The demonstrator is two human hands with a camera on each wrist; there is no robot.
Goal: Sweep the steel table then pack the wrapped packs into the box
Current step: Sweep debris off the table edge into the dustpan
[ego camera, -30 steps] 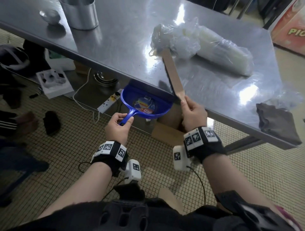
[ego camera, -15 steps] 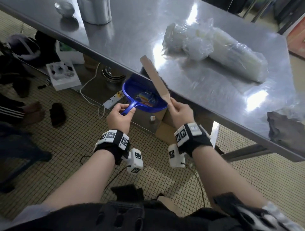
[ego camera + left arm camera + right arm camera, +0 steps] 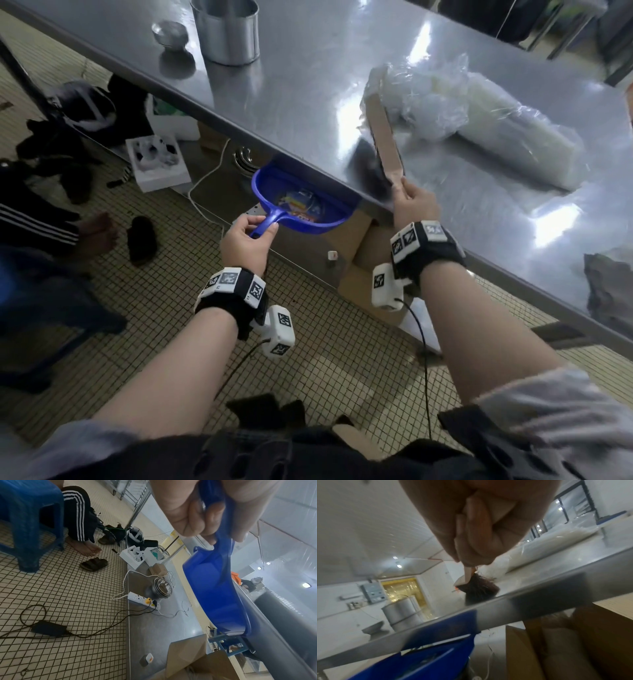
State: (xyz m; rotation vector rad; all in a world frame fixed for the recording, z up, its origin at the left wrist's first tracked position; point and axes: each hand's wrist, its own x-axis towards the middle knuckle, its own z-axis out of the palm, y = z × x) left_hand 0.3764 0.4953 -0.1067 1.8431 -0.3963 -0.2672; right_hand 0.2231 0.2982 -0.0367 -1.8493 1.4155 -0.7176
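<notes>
My left hand (image 3: 251, 231) grips the handle of a blue dustpan (image 3: 301, 209), held just under the near edge of the steel table (image 3: 308, 85); colourful scraps lie in the pan. My right hand (image 3: 411, 195) grips the wooden handle of a hand brush (image 3: 382, 137), whose dark bristles (image 3: 368, 164) touch the tabletop near the edge. Beyond the brush, clear wrapped packs (image 3: 496, 130) lie on the table. An open cardboard box (image 3: 363, 263) stands under the table. The left wrist view shows the hand (image 3: 197, 513) on the dustpan (image 3: 217, 588). The right wrist view shows the hand (image 3: 479, 527) and bristles (image 3: 479, 588).
A steel pot (image 3: 226, 27) and a small steel bowl (image 3: 169, 32) stand at the table's far left. A dark cloth (image 3: 609, 294) lies at the right edge. A power strip (image 3: 144, 600), cables and a blue stool (image 3: 29, 520) are on the floor, beside a seated person's legs.
The brush swung left to the table edge over the dustpan, then back out toward the wrapped packs. The dustpan has stayed under the edge in my left hand.
</notes>
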